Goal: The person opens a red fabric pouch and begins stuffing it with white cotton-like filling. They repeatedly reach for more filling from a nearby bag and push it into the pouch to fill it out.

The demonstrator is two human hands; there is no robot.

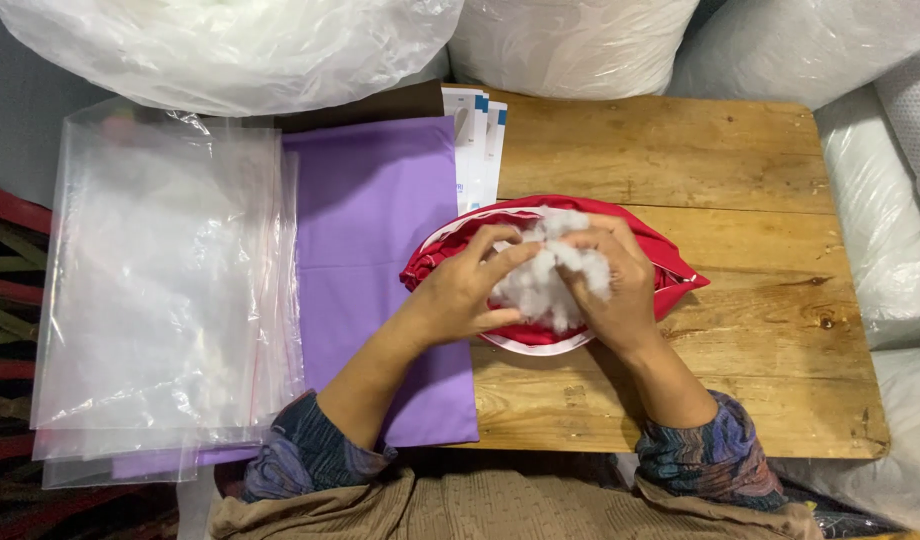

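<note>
A red fabric cover (670, 262) with a white-edged opening lies on the wooden table (700, 160). A clump of white fibre stuffing (540, 285) sits in its opening. My left hand (462, 290) rests on the cover's left side, fingers pressing into the stuffing. My right hand (616, 290) grips the stuffing from the right. Both hands meet over the opening.
Purple fabric (375, 230) lies flat to the left of the cover. A stack of clear plastic bags (160, 300) overhangs the table's left side. White papers (475, 140) lie behind. Large clear bags of white filling (230, 45) surround the table at back and right.
</note>
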